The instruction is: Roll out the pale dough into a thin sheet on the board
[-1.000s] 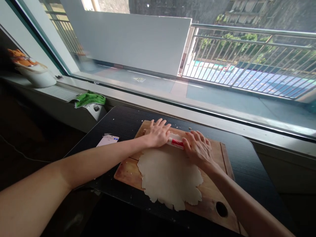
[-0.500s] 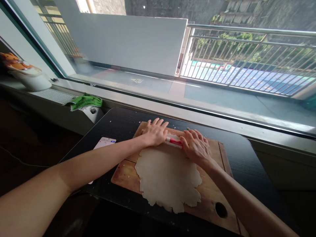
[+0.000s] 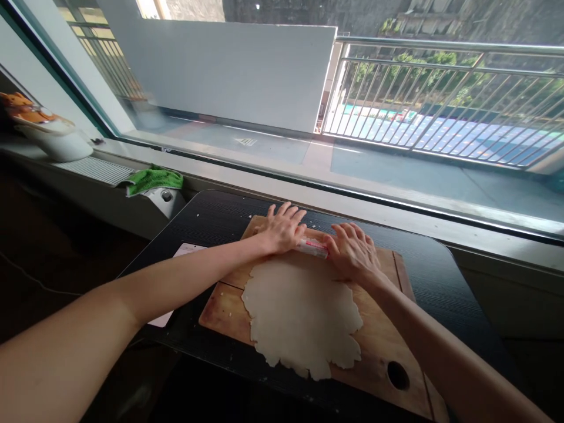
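A thin, pale sheet of dough (image 3: 304,311) with a ragged edge lies on a wooden cutting board (image 3: 392,329). Across its far end runs a white rolling pin (image 3: 314,248) with a red marking, its two ends covered by my hands. My left hand (image 3: 284,229) lies palm down over the left end, fingers spread and stretched forward. Over the right end rests my right hand (image 3: 352,249), also palm down with its fingers extended. Both hands press on the pin rather than wrap round it.
The board stands on a black table (image 3: 440,282) below a large window. A phone (image 3: 163,317) lies at the left, partly behind my left forearm. Beyond the table are a green cloth (image 3: 154,179) and a white pot (image 3: 61,141). The board has a round hole (image 3: 398,375).
Both hands have shifted slightly away from me, toward the board's far edge. The rolling pin has turned, so less of its red marking shows.
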Motion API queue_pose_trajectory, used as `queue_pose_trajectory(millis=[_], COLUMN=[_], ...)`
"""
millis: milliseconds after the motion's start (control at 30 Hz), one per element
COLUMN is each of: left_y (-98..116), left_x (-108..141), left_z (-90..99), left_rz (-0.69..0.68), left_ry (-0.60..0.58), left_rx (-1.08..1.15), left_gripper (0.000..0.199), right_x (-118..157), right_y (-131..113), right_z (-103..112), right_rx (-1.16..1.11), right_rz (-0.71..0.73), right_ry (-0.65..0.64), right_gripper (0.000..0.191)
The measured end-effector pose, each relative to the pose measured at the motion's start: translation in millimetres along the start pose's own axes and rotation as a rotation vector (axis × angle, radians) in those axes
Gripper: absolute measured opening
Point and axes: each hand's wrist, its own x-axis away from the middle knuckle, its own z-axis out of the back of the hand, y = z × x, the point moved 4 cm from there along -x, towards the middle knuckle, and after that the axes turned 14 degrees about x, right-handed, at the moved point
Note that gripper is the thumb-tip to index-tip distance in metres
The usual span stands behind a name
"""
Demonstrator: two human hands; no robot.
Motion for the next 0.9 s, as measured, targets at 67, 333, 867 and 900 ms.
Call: queue_pose_trajectory(millis=[67, 333, 867, 900], left_y=[-1.5, 2.4, 2.7, 5.6], left_x=[-18.7, 10.1, 5.3, 18.6], left_z=[5.0, -1.9, 2.9, 0.9], left_rz=[0.041, 0.039, 0.073, 0.059], left_ry=[0.026, -0.088, 0.112, 0.133], left_rx=[0.000, 0.005, 0.012, 0.016], left_gripper=[0.052, 0.054, 0.055, 0.054], right_x=[-20.3, 12.3, 3.0, 15.8], right_y=[5.5, -1.6, -1.7, -5.1], right_z=[2.3, -0.4, 5.8, 4.9], right_rx=[-0.014, 0.052, 0.050, 0.065], right_rz=[-0.085, 0.028, -0.138, -0.131], right_ry=[-0.035, -0.004, 0.034, 0.072], right_gripper=[0.055, 0.051, 0.057, 0.055])
